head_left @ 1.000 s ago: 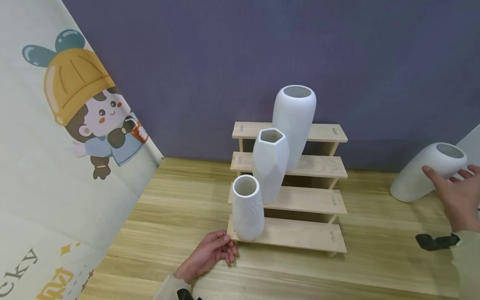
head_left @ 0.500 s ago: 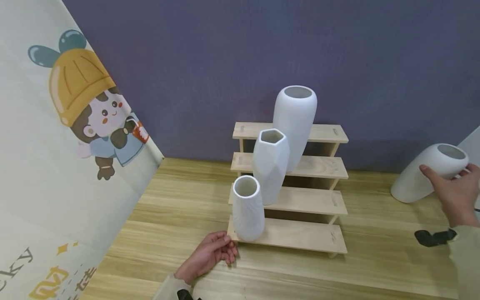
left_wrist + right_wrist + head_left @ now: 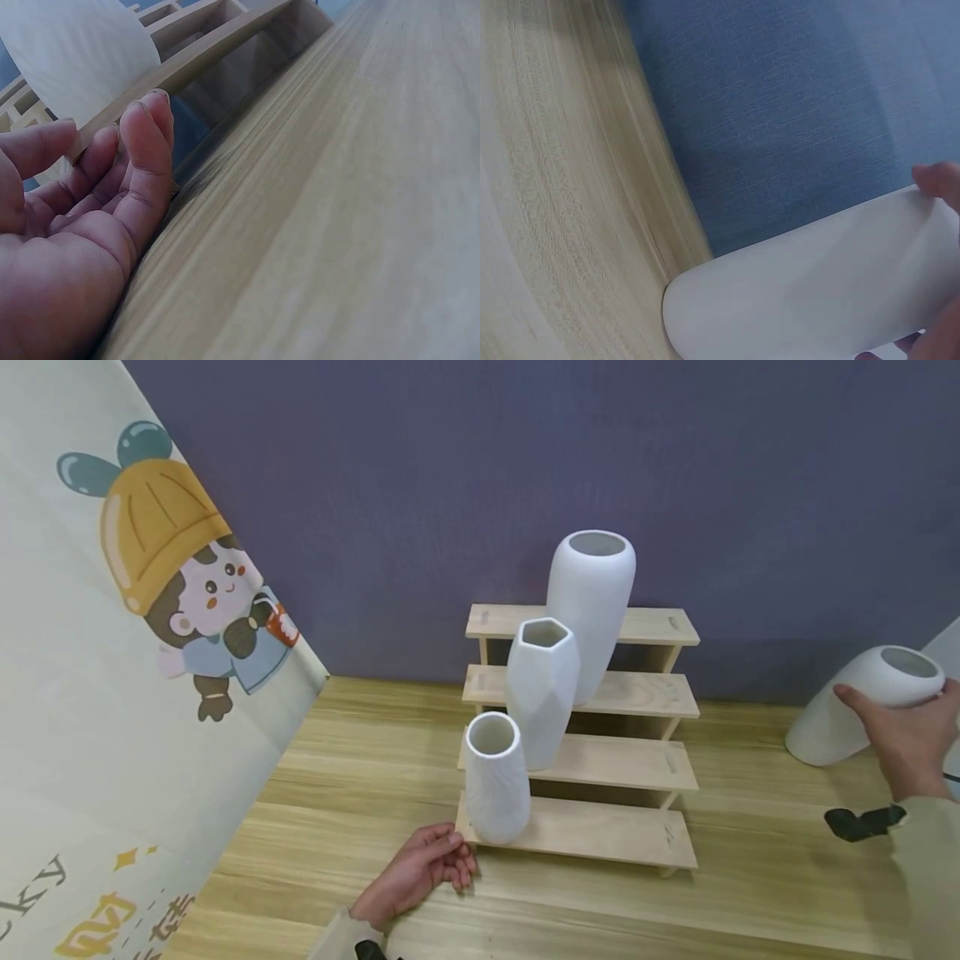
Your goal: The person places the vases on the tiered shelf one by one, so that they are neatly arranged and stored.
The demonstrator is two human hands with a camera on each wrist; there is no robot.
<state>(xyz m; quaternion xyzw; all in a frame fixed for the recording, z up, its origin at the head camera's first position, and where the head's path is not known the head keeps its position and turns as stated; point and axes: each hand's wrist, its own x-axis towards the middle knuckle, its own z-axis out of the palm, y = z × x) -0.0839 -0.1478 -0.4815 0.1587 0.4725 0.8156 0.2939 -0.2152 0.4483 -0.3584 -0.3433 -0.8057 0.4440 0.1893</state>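
Observation:
A four-step wooden display stand (image 3: 592,832) carries three white vases. My left hand (image 3: 422,867) pinches the left front corner of its lowest step, thumb on top and curled fingers beneath; the left wrist view shows this hand (image 3: 90,217) close up. Beside it on that step stands a short textured vase (image 3: 498,793). Behind are a faceted vase (image 3: 542,702) and a tall smooth vase (image 3: 589,602). At the far right, my right hand (image 3: 911,735) grips a smooth white vase (image 3: 840,718) near its mouth, thumb on the near side. This vase (image 3: 802,292) shows large in the right wrist view.
The wood-grain table (image 3: 352,760) runs under everything. A dark blue wall panel (image 3: 420,510) rises behind the stand and vases. On the left is a pale wall (image 3: 45,635) with a printed cartoon figure (image 3: 217,585).
My right hand has shifted slightly up and left in the head view, its thumb further across the vase. The vase it grips has moved a little right. My left hand stays put.

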